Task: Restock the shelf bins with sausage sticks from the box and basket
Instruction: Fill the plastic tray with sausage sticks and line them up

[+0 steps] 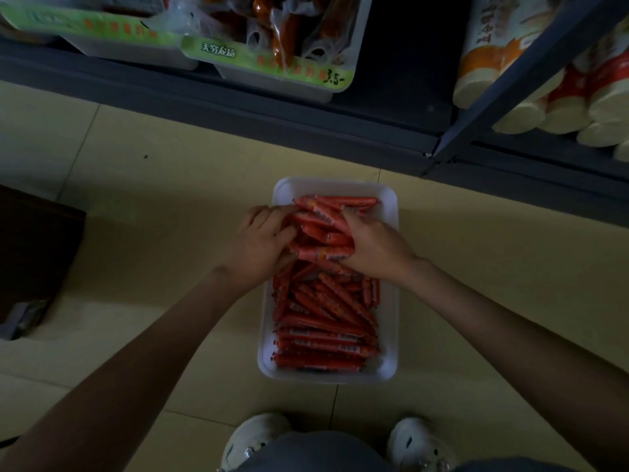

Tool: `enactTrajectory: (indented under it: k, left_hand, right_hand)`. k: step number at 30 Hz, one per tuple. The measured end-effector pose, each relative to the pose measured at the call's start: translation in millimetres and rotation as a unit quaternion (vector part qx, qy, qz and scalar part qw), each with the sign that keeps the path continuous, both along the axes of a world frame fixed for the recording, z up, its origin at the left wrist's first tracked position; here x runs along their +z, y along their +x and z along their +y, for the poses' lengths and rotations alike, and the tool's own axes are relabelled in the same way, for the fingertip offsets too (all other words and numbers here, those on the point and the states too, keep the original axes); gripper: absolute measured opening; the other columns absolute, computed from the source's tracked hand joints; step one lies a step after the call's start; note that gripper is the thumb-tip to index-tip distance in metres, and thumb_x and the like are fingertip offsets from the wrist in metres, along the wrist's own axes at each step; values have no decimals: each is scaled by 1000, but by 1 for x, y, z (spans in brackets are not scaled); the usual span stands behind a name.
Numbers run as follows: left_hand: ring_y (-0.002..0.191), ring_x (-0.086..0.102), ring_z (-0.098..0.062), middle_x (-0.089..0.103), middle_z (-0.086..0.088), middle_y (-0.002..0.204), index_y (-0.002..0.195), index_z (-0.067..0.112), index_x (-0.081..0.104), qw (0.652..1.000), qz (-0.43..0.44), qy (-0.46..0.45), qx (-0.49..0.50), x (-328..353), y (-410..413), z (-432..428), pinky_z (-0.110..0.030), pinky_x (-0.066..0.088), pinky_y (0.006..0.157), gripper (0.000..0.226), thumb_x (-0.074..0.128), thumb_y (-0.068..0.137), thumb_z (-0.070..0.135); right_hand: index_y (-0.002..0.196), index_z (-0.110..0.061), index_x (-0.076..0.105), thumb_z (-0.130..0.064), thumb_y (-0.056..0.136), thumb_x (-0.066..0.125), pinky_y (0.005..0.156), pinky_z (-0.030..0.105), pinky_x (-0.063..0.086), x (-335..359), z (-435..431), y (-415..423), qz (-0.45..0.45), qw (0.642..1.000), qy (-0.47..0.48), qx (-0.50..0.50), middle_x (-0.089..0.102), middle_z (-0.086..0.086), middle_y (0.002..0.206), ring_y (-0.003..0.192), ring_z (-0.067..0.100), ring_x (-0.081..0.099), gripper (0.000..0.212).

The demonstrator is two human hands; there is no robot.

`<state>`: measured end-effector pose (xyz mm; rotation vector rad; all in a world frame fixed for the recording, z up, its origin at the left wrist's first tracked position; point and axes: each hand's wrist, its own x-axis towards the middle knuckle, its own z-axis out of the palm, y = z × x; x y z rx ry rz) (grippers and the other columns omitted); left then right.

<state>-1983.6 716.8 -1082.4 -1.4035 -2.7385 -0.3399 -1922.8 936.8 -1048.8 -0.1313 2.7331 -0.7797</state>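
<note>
A white bin [391, 294] stands on the yellow tiled floor, filled with red sausage sticks [323, 321]. Over its far half, my left hand [262, 247] and my right hand [374, 247] hold a bundle of sausage sticks [323, 233] between them, one from each side. The left fingers curl round the bundle's left ends and the right fingers wrap its right ends. The sticks in the near half lie mostly in rows, with looser ones in the middle.
A dark shelf edge [238, 107] runs across the top, bearing white bins with green labels [272, 59] of packaged snacks. Cream-bottomed cups [510, 90] lie at the right. A dark box [37, 253] sits at the left. My shoes [255, 441] are below the bin.
</note>
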Motion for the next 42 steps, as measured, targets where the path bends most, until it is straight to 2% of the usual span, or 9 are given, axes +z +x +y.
enactTrajectory:
  k: [9,17,20,22,28,31,36,39,42]
  left_hand:
    - [108,59,-38,60,-23,118,95,4,66,990,-41,-124,61,3,15,8,-52,43,94,39,50,78,34]
    - [86,57,-25,63,-9,98,93,15,66,968,32,-219,115,-12,43,42,-35,33,79,27,46,82,31]
    - [118,47,-27,50,-12,126,131,9,44,936,38,-321,142,-16,51,43,-36,33,98,41,32,94,23]
    - [132,32,-32,36,-18,141,142,-2,20,923,-14,-351,156,-19,49,47,-41,20,111,50,30,99,22]
    - [130,35,-31,49,-8,131,133,6,41,899,-76,-388,189,-15,33,63,-47,11,115,43,45,96,27]
    - [127,39,-27,52,-6,130,130,10,47,887,-123,-377,236,-19,29,64,-37,17,110,35,40,97,21]
    - [128,36,-28,52,-5,130,128,14,51,899,-104,-363,221,-9,32,61,-42,19,111,39,46,93,29]
    - [132,30,-32,38,-14,140,136,11,41,910,-55,-349,218,9,35,54,-41,22,109,43,39,96,28]
    - [120,43,-33,49,-16,129,126,8,45,910,-50,-346,225,29,34,51,-37,34,98,33,37,96,19]
  right_hand:
    - [151,-25,-1,-40,79,69,101,44,34,-37,6,-25,-69,961,249,98,26,5,144,126,27,33,101]
    - [151,-23,-6,-38,94,50,106,39,20,-38,17,-8,-25,963,262,61,16,3,156,135,24,24,82]
    - [150,-17,20,-19,85,58,103,39,19,-30,20,2,60,969,229,72,35,13,146,128,26,29,75]
    - [124,-10,52,-12,78,46,86,36,28,-30,21,15,159,959,199,125,59,13,110,102,27,43,46]
    - [69,-18,72,-20,73,43,90,35,30,-42,25,50,90,918,263,282,64,-2,75,87,22,50,29]
    - [74,-8,75,-12,53,81,95,42,28,-50,22,52,16,943,231,241,70,13,84,94,31,57,22]
    - [107,-18,67,-21,95,38,112,41,15,-40,12,43,-78,896,316,302,62,-7,110,121,25,40,31]
    - [125,-25,55,-28,99,34,112,39,2,-34,2,45,-77,857,392,326,50,-14,132,133,24,28,34]
    - [131,-26,52,-26,98,39,112,32,1,-24,0,44,-108,875,357,308,41,-8,143,138,23,21,35]
